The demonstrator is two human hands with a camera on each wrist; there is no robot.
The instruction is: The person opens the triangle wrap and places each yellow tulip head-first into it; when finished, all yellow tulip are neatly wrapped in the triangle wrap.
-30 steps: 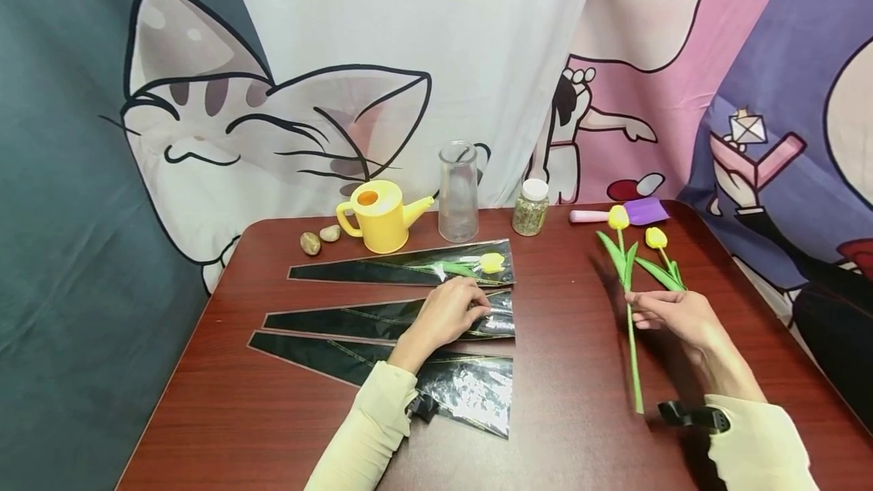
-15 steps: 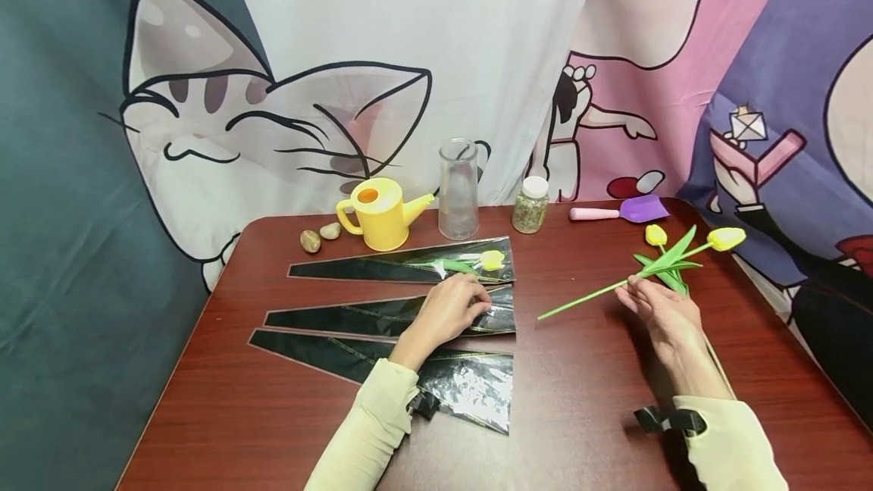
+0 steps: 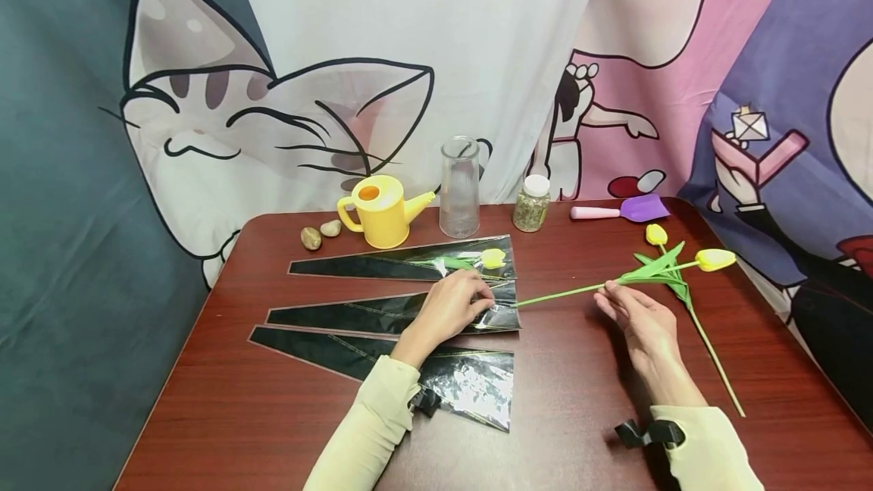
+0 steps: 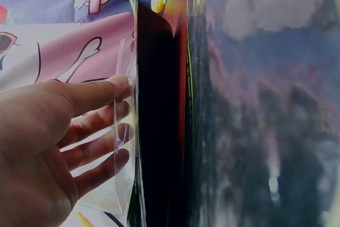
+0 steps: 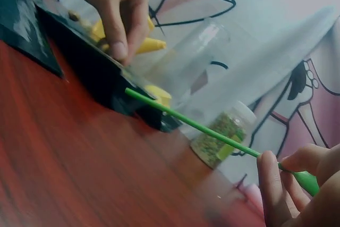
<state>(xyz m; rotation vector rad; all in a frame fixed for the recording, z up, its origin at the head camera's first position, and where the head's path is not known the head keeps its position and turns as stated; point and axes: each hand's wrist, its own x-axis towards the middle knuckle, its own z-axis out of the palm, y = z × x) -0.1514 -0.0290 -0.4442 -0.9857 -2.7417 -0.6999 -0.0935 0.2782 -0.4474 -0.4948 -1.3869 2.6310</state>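
Three black-and-clear cone sleeves lie side by side on the table. My left hand [image 3: 486,301] pinches the wide mouth of the middle sleeve [image 3: 355,317], with its fingertips [image 4: 123,115] on the clear front film. My right hand [image 3: 607,292] pinches the green stem of a yellow tulip [image 3: 714,258] and holds it level, bloom to the right. The stem's cut end [image 5: 133,93] is at the sleeve mouth, just below the left hand [image 5: 114,9]. The far sleeve [image 3: 382,270] holds a yellow tulip [image 3: 492,258]. A second loose tulip [image 3: 656,234] lies on the table to the right.
Along the back of the red-brown table [image 3: 273,430] stand two stones [image 3: 320,236], a yellow watering can [image 3: 382,211], a clear glass vase [image 3: 459,188], a small jar [image 3: 531,204] and a purple scoop [image 3: 630,210]. The near sleeve [image 3: 464,389] lies under my left forearm.
My right hand has swung the tulip from stem-toward-me to level and carried its cut end left to the middle sleeve's mouth. The left hand has barely moved.
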